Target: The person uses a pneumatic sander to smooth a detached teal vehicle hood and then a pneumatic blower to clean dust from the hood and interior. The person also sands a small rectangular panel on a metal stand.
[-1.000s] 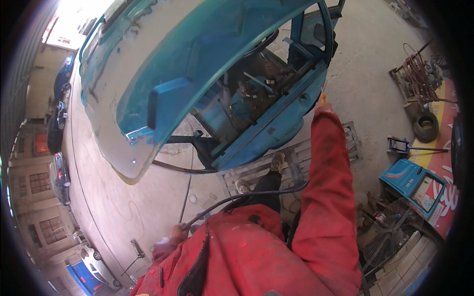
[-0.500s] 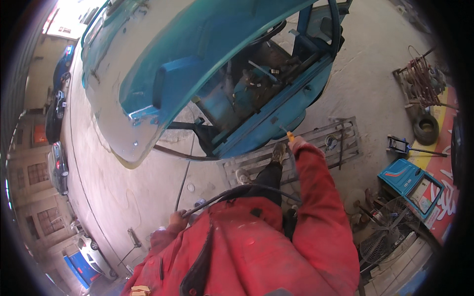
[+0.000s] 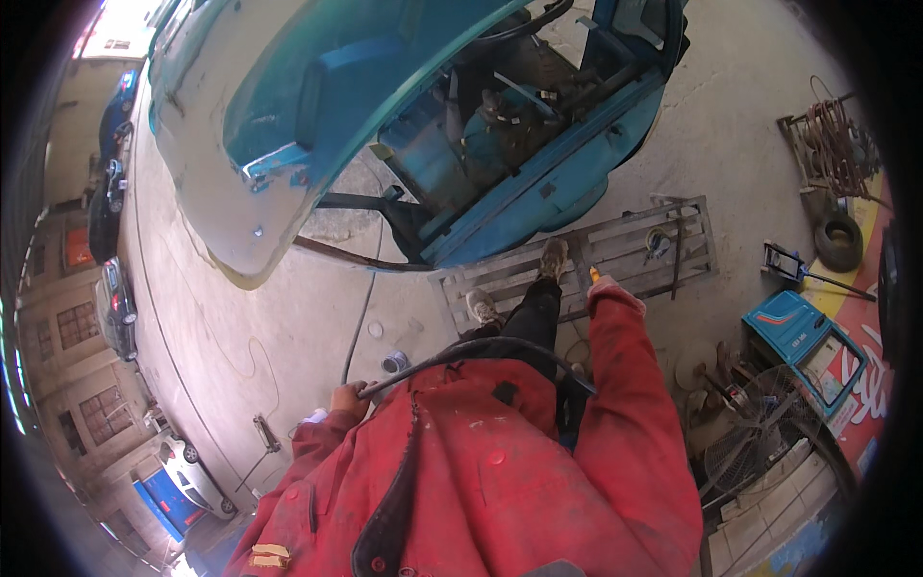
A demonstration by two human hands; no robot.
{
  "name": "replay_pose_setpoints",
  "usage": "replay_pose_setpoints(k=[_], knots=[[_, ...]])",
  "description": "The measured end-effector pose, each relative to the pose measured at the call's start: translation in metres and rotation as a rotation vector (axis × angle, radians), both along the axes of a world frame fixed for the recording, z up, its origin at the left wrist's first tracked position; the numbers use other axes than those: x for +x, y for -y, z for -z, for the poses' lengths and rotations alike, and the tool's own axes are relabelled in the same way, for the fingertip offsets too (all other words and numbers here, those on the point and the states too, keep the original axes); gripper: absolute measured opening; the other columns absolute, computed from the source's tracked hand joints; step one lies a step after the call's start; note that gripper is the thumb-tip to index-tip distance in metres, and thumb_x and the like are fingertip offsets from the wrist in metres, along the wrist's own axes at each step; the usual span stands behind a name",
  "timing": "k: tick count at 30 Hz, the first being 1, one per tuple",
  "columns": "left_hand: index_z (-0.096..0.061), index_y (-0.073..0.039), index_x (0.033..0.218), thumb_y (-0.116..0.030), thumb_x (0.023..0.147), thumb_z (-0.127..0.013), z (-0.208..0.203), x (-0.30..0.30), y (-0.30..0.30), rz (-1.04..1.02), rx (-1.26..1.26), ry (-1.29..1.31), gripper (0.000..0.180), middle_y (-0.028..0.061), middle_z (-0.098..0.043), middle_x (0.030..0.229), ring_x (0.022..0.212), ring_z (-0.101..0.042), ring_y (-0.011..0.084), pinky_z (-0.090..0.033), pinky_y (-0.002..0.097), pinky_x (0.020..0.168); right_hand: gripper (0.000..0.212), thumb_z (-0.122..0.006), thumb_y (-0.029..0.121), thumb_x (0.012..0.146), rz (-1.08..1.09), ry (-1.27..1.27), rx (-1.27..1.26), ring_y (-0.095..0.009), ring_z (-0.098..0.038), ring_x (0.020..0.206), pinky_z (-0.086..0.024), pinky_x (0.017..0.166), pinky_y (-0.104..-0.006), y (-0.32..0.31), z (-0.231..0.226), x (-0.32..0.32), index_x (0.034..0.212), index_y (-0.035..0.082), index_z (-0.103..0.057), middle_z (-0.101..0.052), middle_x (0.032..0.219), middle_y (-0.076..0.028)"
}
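Left hand (image 3: 349, 400): fingers were wrapped round hose (image 3: 428, 365). Right hand (image 3: 606, 286): fingers gripped orange tool (image 3: 595, 275), clear of cab (image 3: 567, 213). Work looked unfinished: panel (image 3: 213, 207) had broad pale area, teal remaining elsewhere; separate door (image 3: 786, 327) was near fan (image 3: 760, 438).

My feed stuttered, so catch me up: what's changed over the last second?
The right hand, gripping an orange-handled tool, has drawn back from beside the teal vehicle cab's right end toward the body. The view has shifted too, putting the cab higher in the picture. Nothing was visibly taken hold of or let go. The left hand keeps its grip on the black hose.
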State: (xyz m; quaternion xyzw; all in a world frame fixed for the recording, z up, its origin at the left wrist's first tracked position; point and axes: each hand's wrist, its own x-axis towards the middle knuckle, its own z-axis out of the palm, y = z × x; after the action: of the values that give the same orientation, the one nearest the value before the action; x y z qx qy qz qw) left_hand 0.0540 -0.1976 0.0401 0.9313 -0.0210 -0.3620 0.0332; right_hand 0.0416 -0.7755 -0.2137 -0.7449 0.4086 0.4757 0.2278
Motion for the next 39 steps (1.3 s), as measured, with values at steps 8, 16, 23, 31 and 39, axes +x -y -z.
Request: replay_pose_setpoints(k=[8,16,23,31,39], knots=[[-0.070,-0.011,0.083,-0.051,0.093,-0.057,-0.003,-0.004,-0.013,-0.035,0.000,-0.005,0.043,0.0206,-0.067,0.080,0.081,-0.063,0.0438,-0.048,0.0520,0.067,0.048,-0.073,0.039,0.083,-0.350,0.003,0.307,-0.035,-0.063,0.114,-0.049,0.096,-0.0424,-0.050,-0.002,-0.010,0.117,0.005,-0.069,-0.068,0.117,-0.018],[-0.073,-0.022,0.105,-0.049,0.095,-0.052,-0.010,-0.004,-0.004,-0.049,0.041,-0.075,0.036,0.0171,-0.069,0.089,0.087,-0.066,0.0398,-0.052,0.0497,0.072,0.049,-0.068,0.041,0.088,-0.258,0.234,0.089,-0.037,-0.063,0.112,-0.051,0.092,-0.0434,-0.067,-0.028,0.041,0.114,0.000,-0.068,-0.068,0.114,-0.023],[-0.073,-0.022,0.106,-0.051,0.095,-0.052,-0.008,-0.002,0.002,-0.055,0.027,-0.060,0.038,0.0169,-0.069,0.090,0.087,-0.066,0.0393,-0.052,0.0491,0.073,0.048,-0.066,0.042,0.089,-0.487,0.285,0.288,-0.038,-0.062,0.113,-0.050,0.093,-0.0455,-0.080,-0.051,0.101,0.115,0.002,-0.069,-0.067,0.116,-0.023],[-0.072,-0.012,0.085,-0.054,0.094,-0.052,-0.006,-0.004,0.015,-0.051,0.033,-0.059,0.048,0.0183,-0.068,0.084,0.083,-0.066,0.0406,-0.050,0.0505,0.071,0.043,-0.065,0.041,0.090,0.042,0.367,-0.101,-0.036,-0.066,0.106,-0.053,0.088,-0.0442,-0.031,-0.060,0.153,0.108,0.001,-0.071,-0.070,0.108,-0.021],[-0.071,-0.011,0.086,-0.055,0.094,-0.052,-0.014,0.001,0.032,-0.059,0.048,-0.049,0.048,0.0190,-0.068,0.083,0.083,-0.065,0.0411,-0.050,0.0507,0.069,0.040,-0.064,0.036,0.091,-0.595,0.286,0.400,-0.037,-0.063,0.111,-0.050,0.094,-0.0436,-0.124,-0.088,0.158,0.113,0.004,-0.070,-0.068,0.114,-0.022]])
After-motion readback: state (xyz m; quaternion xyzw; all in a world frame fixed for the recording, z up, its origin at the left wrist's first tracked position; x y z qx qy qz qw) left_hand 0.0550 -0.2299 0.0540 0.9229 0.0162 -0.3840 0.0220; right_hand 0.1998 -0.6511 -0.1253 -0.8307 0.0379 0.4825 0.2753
